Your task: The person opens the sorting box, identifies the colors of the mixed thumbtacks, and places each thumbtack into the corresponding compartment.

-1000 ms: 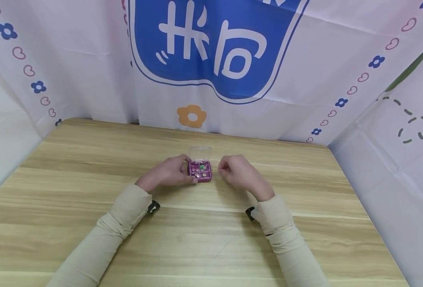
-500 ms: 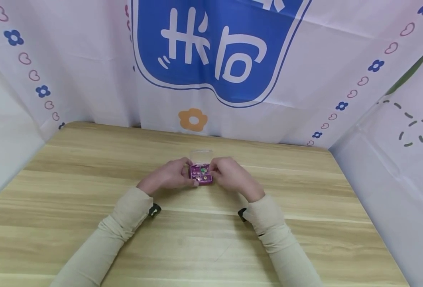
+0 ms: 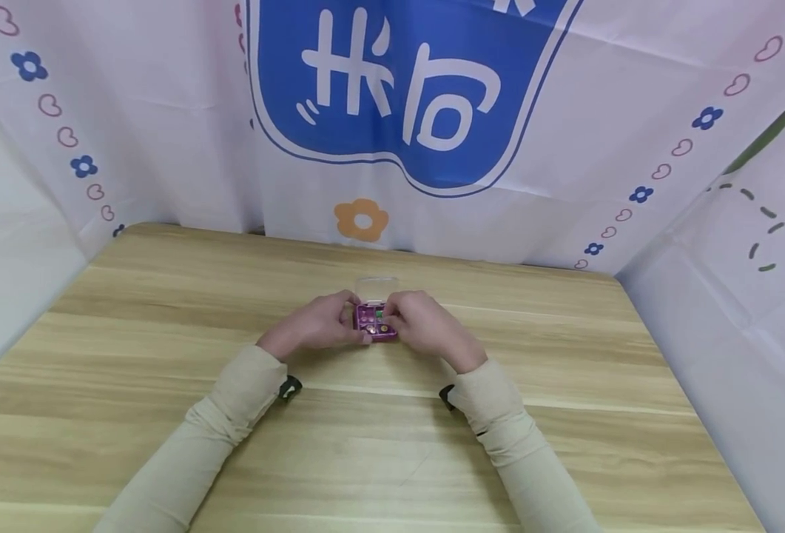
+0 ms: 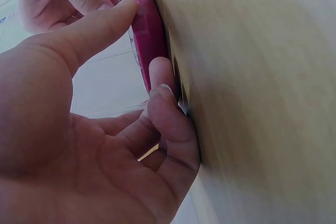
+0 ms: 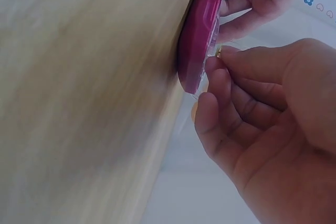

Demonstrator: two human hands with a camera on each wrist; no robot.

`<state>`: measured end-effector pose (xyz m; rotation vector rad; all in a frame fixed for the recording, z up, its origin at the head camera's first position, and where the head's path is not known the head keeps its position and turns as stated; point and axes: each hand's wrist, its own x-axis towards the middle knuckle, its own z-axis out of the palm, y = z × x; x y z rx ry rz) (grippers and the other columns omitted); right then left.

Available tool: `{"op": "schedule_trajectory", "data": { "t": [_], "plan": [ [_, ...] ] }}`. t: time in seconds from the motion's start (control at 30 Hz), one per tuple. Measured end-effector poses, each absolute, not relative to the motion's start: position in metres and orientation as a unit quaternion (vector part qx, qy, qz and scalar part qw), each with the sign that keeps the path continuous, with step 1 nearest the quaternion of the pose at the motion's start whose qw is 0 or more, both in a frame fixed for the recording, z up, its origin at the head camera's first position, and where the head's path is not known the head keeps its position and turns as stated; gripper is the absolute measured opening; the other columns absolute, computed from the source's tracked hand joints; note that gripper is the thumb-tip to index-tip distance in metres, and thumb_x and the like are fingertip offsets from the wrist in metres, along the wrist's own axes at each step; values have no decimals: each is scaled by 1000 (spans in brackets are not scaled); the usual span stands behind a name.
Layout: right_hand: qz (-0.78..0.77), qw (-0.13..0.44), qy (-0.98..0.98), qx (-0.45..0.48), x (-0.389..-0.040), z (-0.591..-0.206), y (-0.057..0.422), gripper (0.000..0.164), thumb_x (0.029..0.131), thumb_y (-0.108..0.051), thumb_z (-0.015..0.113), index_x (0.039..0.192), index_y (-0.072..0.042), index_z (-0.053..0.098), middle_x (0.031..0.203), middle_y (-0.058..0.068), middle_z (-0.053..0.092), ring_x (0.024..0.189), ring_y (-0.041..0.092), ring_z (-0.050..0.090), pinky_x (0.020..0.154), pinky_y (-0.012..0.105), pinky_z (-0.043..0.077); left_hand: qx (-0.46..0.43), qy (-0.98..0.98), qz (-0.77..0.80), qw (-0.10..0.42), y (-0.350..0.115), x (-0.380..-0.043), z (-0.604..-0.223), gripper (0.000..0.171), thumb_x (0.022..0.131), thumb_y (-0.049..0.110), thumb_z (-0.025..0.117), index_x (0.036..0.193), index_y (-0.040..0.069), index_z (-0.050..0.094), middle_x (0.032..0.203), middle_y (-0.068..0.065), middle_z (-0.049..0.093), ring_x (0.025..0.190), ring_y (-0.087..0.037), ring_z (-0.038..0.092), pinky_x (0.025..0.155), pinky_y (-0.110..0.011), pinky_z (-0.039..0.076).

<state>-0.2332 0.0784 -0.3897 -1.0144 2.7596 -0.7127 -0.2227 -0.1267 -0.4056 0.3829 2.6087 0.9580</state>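
A small magenta pill box with several compartments lies on the wooden table, its clear lid standing open at the back. Small gold and pale bits and a green piece lie inside. My left hand grips the box from its left side. In the left wrist view the thumb presses the box's near edge and curled fingers lie lower along it. My right hand is over the right compartments. Its thumb and forefinger pinch a tiny gold-coloured piece, mostly hidden by the fingertips.
The wood-grain table spreads around both forearms. Behind it hangs a white printed cloth with a blue emblem, meeting the table's back edge. Pale cloth walls flank both sides.
My right hand has moved left from beside the pill box to over its right compartments. The left hand keeps its hold on the box. The view has shifted slightly.
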Motion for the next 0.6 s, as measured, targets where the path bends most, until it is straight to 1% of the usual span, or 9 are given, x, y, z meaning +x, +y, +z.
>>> {"op": "schedule_trajectory", "data": {
  "t": [0.23,0.6],
  "plan": [
    [-227,56,911,-340,-234,-392,78,6,89,-2,61,91,-6,65,84,2,64,67,10,55,60,25,51,134,917,337,168,-126,-223,-406,75,74,37,79,130,4,42,78,-7,62,63,-19,57,55,-32,49],
    [-224,46,912,-341,-233,-391,76,6,89,-5,60,90,-6,66,82,-1,64,66,9,55,60,25,50,133,919,332,169,-126,-223,-405,73,74,37,78,129,5,42,78,-7,62,64,-19,57,55,-32,48]
  ]
}}
